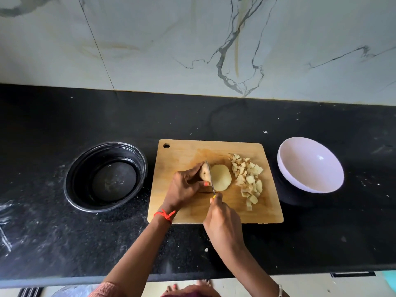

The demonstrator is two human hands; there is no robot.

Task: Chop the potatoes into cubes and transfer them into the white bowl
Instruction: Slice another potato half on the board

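A wooden cutting board [184, 213] lies on the black counter. My left hand [185, 186] grips a potato piece [204, 173] standing on the board. My right hand [224, 224] holds a knife [211, 179] whose blade runs down between that piece and a cut slice [220, 180] lying flat to its right. A pile of potato cubes [248, 179] sits on the board's right side. The white bowl [308, 163] stands to the right of the board with nothing in it.
A black round container [75, 185] stands left of the board and holds nothing. The counter's front edge runs below my forearms. A marble-patterned wall rises behind the counter.
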